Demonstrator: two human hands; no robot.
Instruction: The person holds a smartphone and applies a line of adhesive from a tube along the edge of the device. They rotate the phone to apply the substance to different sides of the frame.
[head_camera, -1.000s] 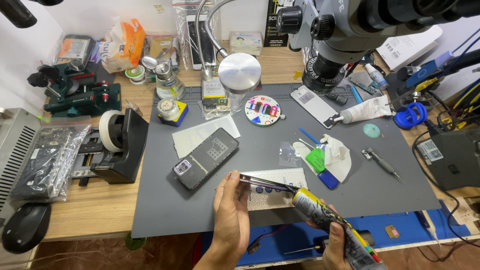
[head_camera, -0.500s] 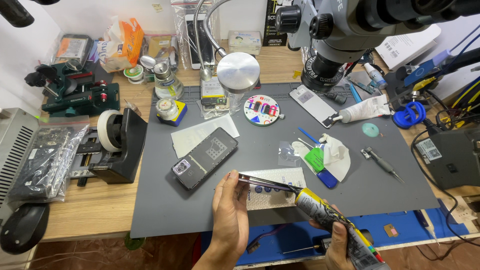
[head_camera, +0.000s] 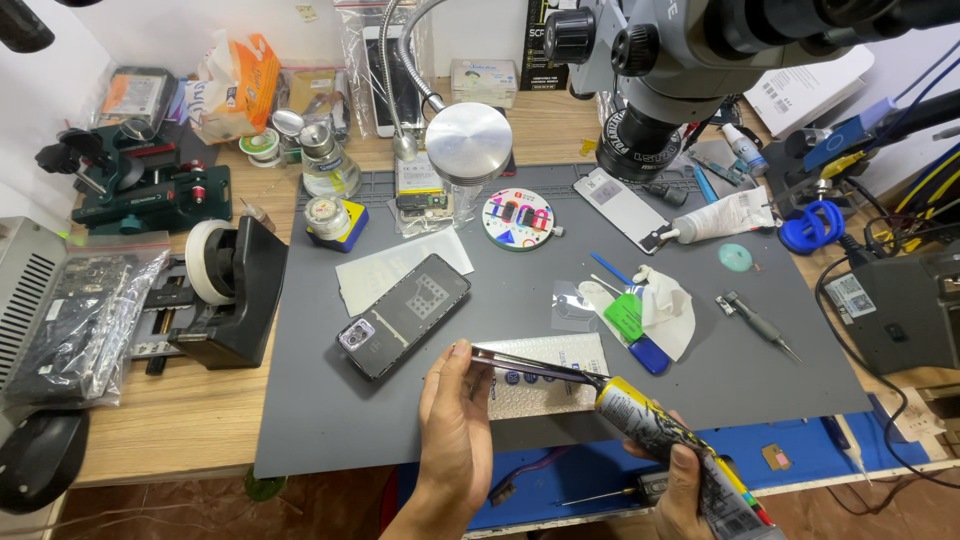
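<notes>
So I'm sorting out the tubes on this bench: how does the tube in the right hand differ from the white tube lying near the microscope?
The glue tube is held in the right hand, off the mat; the white tube lies untouched on the grey mat. The glue tube is yellow and black with busy print; the white tube is nearly plain. The glue tube's tip meets the thin panel held by the left hand; the white tube's touches nothing held. Both have narrow nozzles pointing left.

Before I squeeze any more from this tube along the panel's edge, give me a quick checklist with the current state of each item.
1. Left hand grips the thin panel by its end: ok.
2. Right hand holds the glue tube: ok.
3. Nozzle meets panel edge: ok.
4. Glue flowing: cannot tell.
5. Dark phone lies apart from the panel on the grey mat: ok.
6. Bubble-wrap pouch under the panel: ok.
</notes>
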